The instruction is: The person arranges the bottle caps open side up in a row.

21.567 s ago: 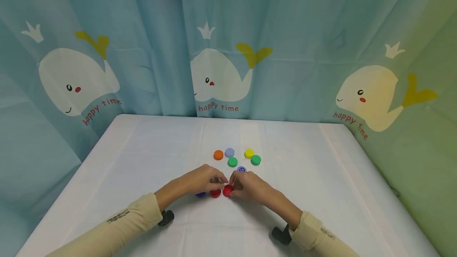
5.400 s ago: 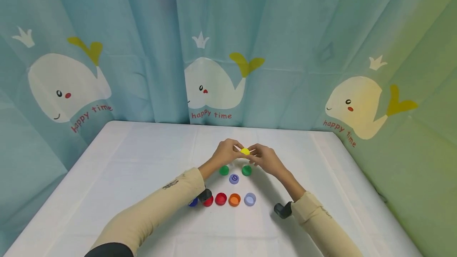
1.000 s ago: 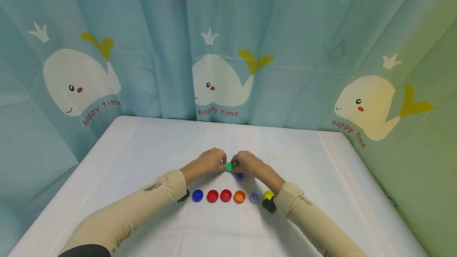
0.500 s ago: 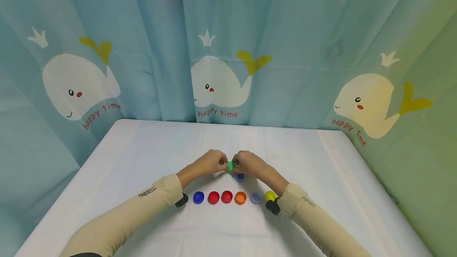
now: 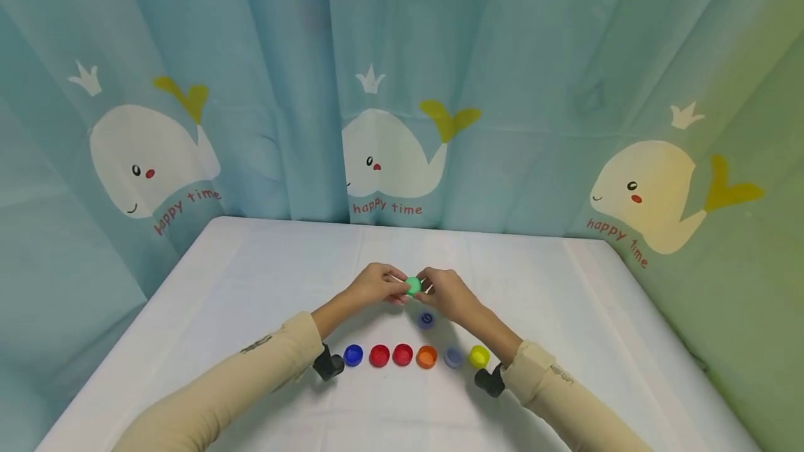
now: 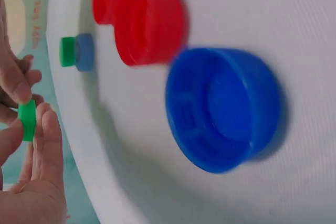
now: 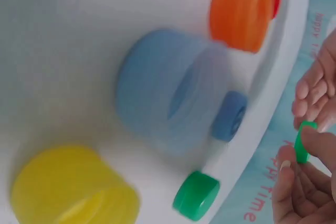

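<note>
Both hands meet above the far middle of the table and hold one green bottle cap [image 5: 413,286] between them. My left hand [image 5: 375,287] pinches its left edge with thumb and fingers. From the other side, my right hand [image 5: 449,293] pinches the same cap, as the right wrist view also shows. Beneath the hands lies a periwinkle cap [image 5: 426,319] with a dark spiral mark on top. A second green cap [image 7: 196,195] rests on the table close to it; in the head view the right hand hides it.
Nearer the person, open side up, runs a row of caps: blue [image 5: 353,355], red [image 5: 380,356], another red [image 5: 403,354], orange [image 5: 427,356], pale blue [image 5: 453,357] and yellow [image 5: 479,356]. The black wrist cameras hang beside the row's two ends.
Over the longer span, orange, pale blue and yellow caps joined the blue and red ones in a row. Within the last second, both hands raised the green cap off the table.
</note>
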A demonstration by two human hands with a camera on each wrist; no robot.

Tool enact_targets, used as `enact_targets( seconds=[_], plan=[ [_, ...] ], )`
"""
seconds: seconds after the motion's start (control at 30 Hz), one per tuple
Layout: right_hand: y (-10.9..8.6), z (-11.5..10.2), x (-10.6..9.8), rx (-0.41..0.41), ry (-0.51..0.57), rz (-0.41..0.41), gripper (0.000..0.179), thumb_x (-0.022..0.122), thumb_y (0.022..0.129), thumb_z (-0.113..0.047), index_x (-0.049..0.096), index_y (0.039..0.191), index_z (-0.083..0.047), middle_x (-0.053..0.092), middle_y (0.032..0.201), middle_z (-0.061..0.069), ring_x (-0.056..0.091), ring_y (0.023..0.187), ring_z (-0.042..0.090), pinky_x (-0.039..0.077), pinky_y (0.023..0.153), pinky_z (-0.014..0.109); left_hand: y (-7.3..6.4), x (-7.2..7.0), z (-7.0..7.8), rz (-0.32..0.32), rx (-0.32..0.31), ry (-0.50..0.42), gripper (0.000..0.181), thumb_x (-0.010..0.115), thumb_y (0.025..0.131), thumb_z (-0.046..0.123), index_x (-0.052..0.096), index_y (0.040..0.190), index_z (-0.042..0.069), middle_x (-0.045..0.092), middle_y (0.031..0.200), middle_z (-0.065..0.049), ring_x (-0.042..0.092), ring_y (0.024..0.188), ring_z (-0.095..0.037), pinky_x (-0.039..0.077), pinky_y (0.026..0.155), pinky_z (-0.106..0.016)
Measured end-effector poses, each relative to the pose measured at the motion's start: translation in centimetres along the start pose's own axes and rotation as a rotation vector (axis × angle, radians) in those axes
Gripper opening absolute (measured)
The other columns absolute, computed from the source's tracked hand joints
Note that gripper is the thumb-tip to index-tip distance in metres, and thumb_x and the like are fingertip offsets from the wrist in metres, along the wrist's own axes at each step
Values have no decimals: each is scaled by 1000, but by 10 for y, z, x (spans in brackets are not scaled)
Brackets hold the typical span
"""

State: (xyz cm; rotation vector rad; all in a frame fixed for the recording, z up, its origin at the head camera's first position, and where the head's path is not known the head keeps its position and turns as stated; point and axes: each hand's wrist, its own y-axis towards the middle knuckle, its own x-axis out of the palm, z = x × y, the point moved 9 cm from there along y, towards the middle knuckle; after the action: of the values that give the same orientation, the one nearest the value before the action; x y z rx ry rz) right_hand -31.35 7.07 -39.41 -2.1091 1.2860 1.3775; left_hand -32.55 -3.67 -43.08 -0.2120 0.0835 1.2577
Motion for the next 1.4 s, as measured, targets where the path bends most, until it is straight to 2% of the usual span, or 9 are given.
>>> enact_targets(
  seconds=[0.17, 0.4, 0.6, 0.73, 0.83, 0.93, 1.17, 1.3, 1.4],
  plan=[
    [-6, 9, -4, 88, 200, 25, 25, 69, 87, -12, 64, 107, 1, 69, 87, 8, 66, 72, 20, 53, 62, 25, -4, 2, 3, -12, 3, -26, 28, 64, 87, 2, 59, 111, -12, 67, 90, -23, 68, 73, -24, 55, 68, -32],
    [-18, 23, -7, 224, 492, 27, 27, 65, 90, -19, 64, 108, 1, 68, 95, 18, 66, 79, 32, 53, 70, 43, -13, 8, 22, -24, 100, 29, 23, 65, 88, 7, 62, 108, -4, 66, 88, -11, 67, 80, -26, 54, 71, -32],
    [-36, 28, -13, 268, 620, 25, 31, 66, 89, -23, 63, 108, 2, 65, 99, 23, 63, 86, 38, 52, 73, 46, -21, 23, 36, -75, 175, 59, 20, 64, 89, 11, 63, 105, -2, 66, 89, -9, 65, 83, -33, 54, 71, -35],
    [-46, 32, -16, 276, 695, 17, 34, 67, 89, -25, 62, 108, 2, 63, 104, 25, 60, 90, 43, 53, 74, 39, -26, 32, 44, -89, 208, 76, 21, 64, 90, 16, 64, 105, 1, 66, 90, -10, 65, 82, -33, 55, 70, -34],
    [-54, 33, -23, 254, 684, 34, 31, 67, 88, -25, 62, 106, 1, 62, 103, 26, 59, 89, 44, 53, 71, 34, -29, 39, 48, -91, 228, 110, 21, 65, 90, 18, 65, 104, 3, 66, 89, -11, 65, 80, -33, 55, 70, -36],
    [-63, 30, -32, 205, 609, 60, 29, 68, 88, -24, 64, 104, -1, 64, 99, 23, 61, 86, 41, 53, 70, 33, -30, 46, 51, -108, 253, 137, 18, 64, 90, 17, 67, 103, 4, 67, 86, -12, 66, 79, -34, 54, 70, -39],
    [-83, 29, -46, 142, 454, 50, 22, 69, 87, -20, 65, 101, -3, 68, 89, 8, 65, 78, 33, 53, 70, 30, -34, 66, 58, -231, 314, 181, 13, 65, 89, 11, 68, 101, 5, 69, 80, -12, 68, 72, -26, 53, 73, -46],
    [-91, 31, -48, 116, 403, -6, 20, 69, 86, -23, 66, 98, -7, 68, 90, 4, 67, 81, 22, 53, 72, 29, -35, 77, 59, -298, 372, 263, 10, 66, 89, 11, 69, 97, 8, 70, 82, -9, 68, 72, -19, 54, 69, -34],
    [-98, 33, -49, 83, 402, -69, 21, 69, 87, -24, 67, 97, -6, 68, 93, 6, 66, 85, 16, 52, 74, 29, -35, 86, 61, -334, 426, 350, 7, 67, 88, 13, 71, 93, 10, 70, 83, -5, 66, 74, -16, 50, 64, -22]
  ],
)
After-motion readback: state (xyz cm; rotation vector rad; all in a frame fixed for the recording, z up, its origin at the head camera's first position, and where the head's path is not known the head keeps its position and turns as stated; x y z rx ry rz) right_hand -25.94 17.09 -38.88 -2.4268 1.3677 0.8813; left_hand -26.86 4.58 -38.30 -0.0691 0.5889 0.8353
